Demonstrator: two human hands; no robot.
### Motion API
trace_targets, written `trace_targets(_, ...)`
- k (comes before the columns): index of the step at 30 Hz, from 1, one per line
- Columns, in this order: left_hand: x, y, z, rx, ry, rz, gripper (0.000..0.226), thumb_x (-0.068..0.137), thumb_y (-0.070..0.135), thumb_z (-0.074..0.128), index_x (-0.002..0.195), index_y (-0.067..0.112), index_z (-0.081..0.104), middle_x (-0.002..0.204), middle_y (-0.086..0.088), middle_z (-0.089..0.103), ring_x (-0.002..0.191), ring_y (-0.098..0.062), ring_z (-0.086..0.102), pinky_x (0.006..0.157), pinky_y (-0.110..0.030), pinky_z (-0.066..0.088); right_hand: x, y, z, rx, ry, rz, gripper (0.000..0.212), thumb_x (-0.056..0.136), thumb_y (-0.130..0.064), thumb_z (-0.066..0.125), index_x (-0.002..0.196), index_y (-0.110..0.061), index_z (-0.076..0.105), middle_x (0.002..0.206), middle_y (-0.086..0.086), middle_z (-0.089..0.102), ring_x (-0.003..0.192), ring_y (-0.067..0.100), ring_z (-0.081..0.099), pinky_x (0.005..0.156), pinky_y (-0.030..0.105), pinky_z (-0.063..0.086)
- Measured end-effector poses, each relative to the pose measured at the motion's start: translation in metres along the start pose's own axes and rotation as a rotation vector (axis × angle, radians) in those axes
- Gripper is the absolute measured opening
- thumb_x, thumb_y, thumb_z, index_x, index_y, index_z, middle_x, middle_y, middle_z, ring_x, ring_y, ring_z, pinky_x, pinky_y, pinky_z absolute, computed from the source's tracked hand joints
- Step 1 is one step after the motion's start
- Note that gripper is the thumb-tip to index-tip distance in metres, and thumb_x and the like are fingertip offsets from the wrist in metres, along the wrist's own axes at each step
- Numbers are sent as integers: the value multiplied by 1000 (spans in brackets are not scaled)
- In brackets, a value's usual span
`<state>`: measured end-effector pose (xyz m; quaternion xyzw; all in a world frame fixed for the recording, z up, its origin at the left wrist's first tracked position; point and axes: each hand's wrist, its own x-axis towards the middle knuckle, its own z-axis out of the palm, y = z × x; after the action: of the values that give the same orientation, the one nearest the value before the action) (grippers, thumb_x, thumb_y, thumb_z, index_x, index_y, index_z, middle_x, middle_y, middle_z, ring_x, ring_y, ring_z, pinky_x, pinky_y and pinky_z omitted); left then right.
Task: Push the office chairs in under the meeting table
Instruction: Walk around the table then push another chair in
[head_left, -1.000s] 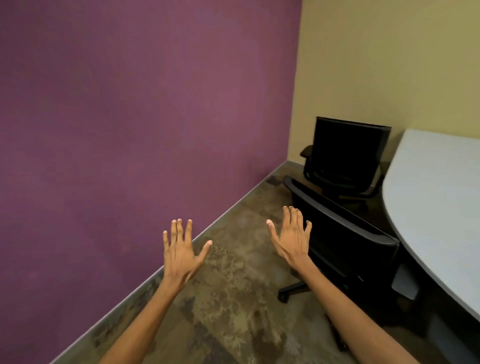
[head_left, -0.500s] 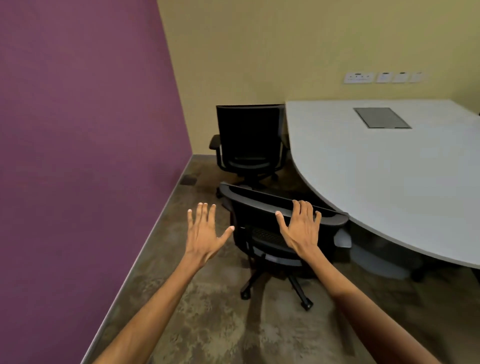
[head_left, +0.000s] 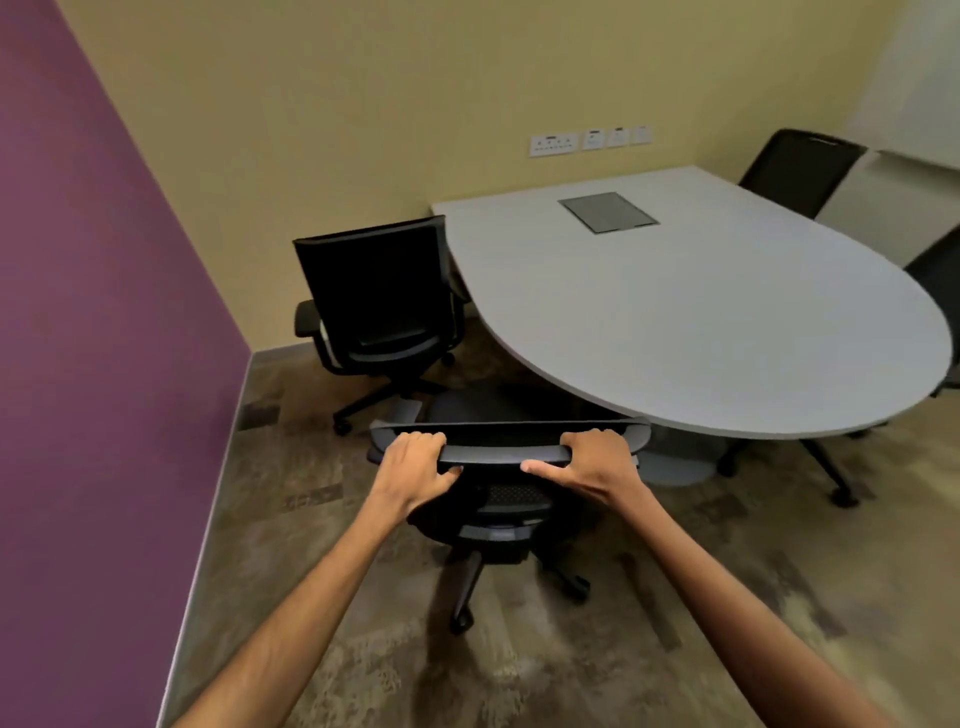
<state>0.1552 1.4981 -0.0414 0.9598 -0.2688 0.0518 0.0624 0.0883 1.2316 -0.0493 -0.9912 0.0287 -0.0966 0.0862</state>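
A black office chair (head_left: 506, 499) stands right in front of me, its back toward me and its seat partly under the rounded end of the pale grey meeting table (head_left: 727, 322). My left hand (head_left: 415, 462) grips the left part of the chair's top rail. My right hand (head_left: 592, 462) grips the right part of the same rail. A second black office chair (head_left: 379, 296) stands at the table's left side near the corner, turned away from the table. Two more dark chairs (head_left: 800, 171) show at the far right, beyond the table.
A purple wall (head_left: 104, 364) runs close along the left, and a yellow wall with a row of sockets (head_left: 589, 141) stands behind the table. A grey hatch (head_left: 608, 212) is set in the tabletop. Patterned brown carpet (head_left: 311, 519) covers the floor.
The view has swung right, away from the purple wall, to face the table. Both hands, open in the air before, have closed on the near chair's top rail.
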Motion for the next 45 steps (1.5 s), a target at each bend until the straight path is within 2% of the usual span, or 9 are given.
trace_targets(7, 39, -27, 3, 100, -153, 178, 21, 67, 36, 57, 63, 16, 63, 63, -6, 66, 66, -30, 65, 57, -34, 43, 14, -11, -3, -132, -116, 90, 83, 48, -102, 32, 45, -21, 45, 43, -7, 44, 44, 12, 43, 51, 31, 31)
trace_targets(10, 49, -54, 6, 108, -150, 240, 17, 65, 32, 57, 63, 16, 62, 66, -7, 67, 68, -31, 65, 61, -34, 46, 15, -40, -1, -168, -149, 182, 39, 58, -52, 56, 43, -22, 37, 42, -7, 36, 42, 18, 38, 52, 31, 43)
trace_targets(12, 56, -72, 8, 105, -119, 294, 22, 71, 34, 56, 69, 14, 66, 70, -8, 69, 70, -31, 66, 63, -34, 46, 13, -62, 2, -172, -181, 237, 18, 50, -34, 50, 44, -22, 39, 42, -7, 33, 42, 20, 36, 52, 30, 41)
trace_targets(16, 72, -120, 9, 109, -42, 398, 30, 85, 35, 54, 77, 10, 68, 78, -12, 69, 77, -34, 66, 68, -36, 45, 22, -107, 17, -213, -136, 337, 23, 52, -35, 46, 56, -18, 62, 43, -7, 34, 43, 21, 36, 49, 27, 29)
trace_targets(21, 102, -151, 6, 133, -58, 532, 35, 89, 39, 49, 88, 11, 70, 87, -12, 71, 85, -33, 66, 71, -37, 46, 32, -136, 29, -224, -49, 420, 28, 55, -35, 47, 59, -18, 68, 46, -3, 48, 41, 22, 40, 48, 26, 26)
trace_targets(24, 110, -158, 7, 144, -61, 589, 41, 94, 42, 44, 89, 12, 72, 87, -12, 72, 84, -34, 67, 72, -38, 49, 35, -143, 32, -229, -50, 462, 26, 58, -35, 50, 60, -17, 69, 50, 2, 58, 41, 21, 40, 49, 26, 26)
trace_targets(31, 193, -193, 12, 145, -77, 694, 41, 94, 39, 43, 85, 13, 73, 83, -10, 73, 82, -32, 68, 72, -38, 51, 96, -163, 48, -235, -15, 565, 16, 57, -32, 49, 51, -18, 54, 46, 2, 52, 39, 21, 32, 46, 26, 22)
trace_targets(39, 267, -200, 22, 133, -87, 753, 40, 94, 38, 42, 89, 13, 72, 86, -10, 72, 84, -33, 67, 74, -39, 50, 144, -161, 58, -223, 52, 659, 20, 58, -33, 46, 45, -20, 36, 39, -7, 21, 34, 15, 22, 44, 23, 12)
trace_targets(45, 305, -188, 25, 89, -101, 811, 39, 93, 39, 43, 90, 11, 71, 87, -13, 71, 84, -35, 66, 75, -40, 48, 167, -144, 53, -261, -46, 728, 17, 60, -32, 46, 53, -17, 52, 47, 2, 45, 43, 25, 43, 48, 27, 28)
